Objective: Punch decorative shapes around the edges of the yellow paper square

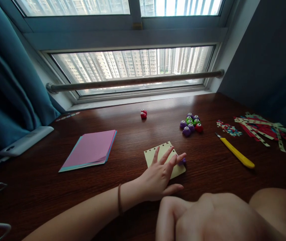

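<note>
My left hand (161, 174) lies with fingers spread over a pale yellow sheet of paper (159, 152) on the wooden table. Small star-shaped holes run along the sheet's far edge. At its right edge, partly hidden by my fingers, is a small purple craft punch (182, 161). Close to the camera, my right hand (208, 217) is closed with its fingers curled under, and whatever it may hold is hidden. Beyond the sheet stands a cluster of several purple, green and red craft punches (190, 122). Two red punches (143, 114) sit apart, further left.
Pink and blue paper sheets (90, 149) are stacked at left, near a white power strip (27, 140). Toward the right lie a yellow craft knife (236, 153), tiny paper cutouts (229, 128) and punched paper strips (263, 127). A window with a metal bar (135, 81) closes off the back.
</note>
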`<state>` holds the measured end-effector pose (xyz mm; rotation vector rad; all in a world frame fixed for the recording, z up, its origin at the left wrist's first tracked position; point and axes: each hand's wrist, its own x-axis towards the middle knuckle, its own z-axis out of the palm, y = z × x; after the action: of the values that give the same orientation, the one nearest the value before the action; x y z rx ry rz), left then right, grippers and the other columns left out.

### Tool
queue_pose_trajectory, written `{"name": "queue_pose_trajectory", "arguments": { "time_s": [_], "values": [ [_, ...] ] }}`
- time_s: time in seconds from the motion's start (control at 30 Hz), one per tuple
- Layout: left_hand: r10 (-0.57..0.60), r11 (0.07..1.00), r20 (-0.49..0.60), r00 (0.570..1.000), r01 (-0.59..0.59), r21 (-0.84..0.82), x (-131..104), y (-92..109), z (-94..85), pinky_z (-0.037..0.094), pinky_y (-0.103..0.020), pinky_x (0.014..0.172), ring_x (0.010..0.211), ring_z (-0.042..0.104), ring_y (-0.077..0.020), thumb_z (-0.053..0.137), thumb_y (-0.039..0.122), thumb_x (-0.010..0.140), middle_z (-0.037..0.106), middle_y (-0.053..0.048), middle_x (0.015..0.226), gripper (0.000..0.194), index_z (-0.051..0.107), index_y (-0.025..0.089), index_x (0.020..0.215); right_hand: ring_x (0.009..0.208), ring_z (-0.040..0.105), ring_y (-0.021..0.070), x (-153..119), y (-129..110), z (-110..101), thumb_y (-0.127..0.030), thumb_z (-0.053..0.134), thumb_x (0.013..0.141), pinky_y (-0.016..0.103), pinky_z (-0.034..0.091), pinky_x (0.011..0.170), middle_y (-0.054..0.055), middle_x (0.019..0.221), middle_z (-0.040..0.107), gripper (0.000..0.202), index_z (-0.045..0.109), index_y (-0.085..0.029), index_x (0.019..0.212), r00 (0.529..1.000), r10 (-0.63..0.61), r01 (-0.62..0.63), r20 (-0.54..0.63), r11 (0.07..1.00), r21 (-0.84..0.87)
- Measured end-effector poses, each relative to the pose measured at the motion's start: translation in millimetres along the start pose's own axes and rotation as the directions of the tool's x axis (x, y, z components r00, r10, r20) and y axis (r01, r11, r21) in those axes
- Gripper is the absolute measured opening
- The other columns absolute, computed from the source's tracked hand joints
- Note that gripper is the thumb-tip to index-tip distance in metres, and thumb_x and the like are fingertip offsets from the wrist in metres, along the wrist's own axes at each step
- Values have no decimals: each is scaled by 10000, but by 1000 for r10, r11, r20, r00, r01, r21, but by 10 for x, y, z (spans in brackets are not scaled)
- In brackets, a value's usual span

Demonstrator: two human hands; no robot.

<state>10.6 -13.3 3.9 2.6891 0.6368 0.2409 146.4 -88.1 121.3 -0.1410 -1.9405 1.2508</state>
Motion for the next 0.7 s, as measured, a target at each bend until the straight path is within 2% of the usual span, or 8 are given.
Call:
{"name": "queue_pose_trajectory", "arguments": {
  "time_s": [0.07,0.17,0.23,0.33,0.57,0.7],
  "values": [
    [28,1000,-7,1000,-28,0,-2,-40,36,-136,-582,1034,1358,-59,-280,480,487,842,248,-108,1453,842,-38,139,1407,794,602,192,24,12,-27,-583,617,673,307,480,754,-19,547,552,290,635,-319,793,997,-52,45,57,991,127],
    [50,999,-30,998,-50,11,-2,-82,81,-113,-596,1034,1357,-59,-279,470,483,849,279,-134,1436,857,-87,132,1396,796,587,210,67,37,-35,-569,643,661,332,463,801,-2,538,549,313,631,-278,775,1000,2,-8,26,973,231],
    [46,999,-37,998,-46,7,-1,-81,83,-87,-609,1036,1357,-42,-283,475,485,845,298,-133,1428,854,-78,145,1399,792,583,213,85,49,-28,-573,627,680,344,454,796,-1,541,547,311,628,-275,770,1000,13,-18,22,962,273],
    [28,1000,-29,999,-28,-9,-2,-52,53,-82,-607,1038,1358,-30,-287,492,477,836,283,-110,1440,837,-35,170,1409,793,585,203,86,51,-33,-587,587,708,338,447,798,-16,543,547,286,627,-307,756,998,-53,39,32,943,330],
    [31,1000,-23,999,-31,0,14,-62,47,-70,-603,1039,1358,-33,-283,475,510,837,293,-110,1435,856,-70,180,1409,717,599,205,55,31,-70,-577,653,664,346,453,793,-24,519,556,327,644,-329,876,999,18,-27,34,964,265],
    [29,999,-18,999,-30,-11,35,-123,125,-100,-600,1035,1358,-32,-290,466,507,842,292,-107,1436,861,-98,181,1404,710,595,198,59,42,29,-580,624,706,335,459,770,-12,546,554,342,642,-294,892,998,12,4,-64,970,244]
  ]
}}
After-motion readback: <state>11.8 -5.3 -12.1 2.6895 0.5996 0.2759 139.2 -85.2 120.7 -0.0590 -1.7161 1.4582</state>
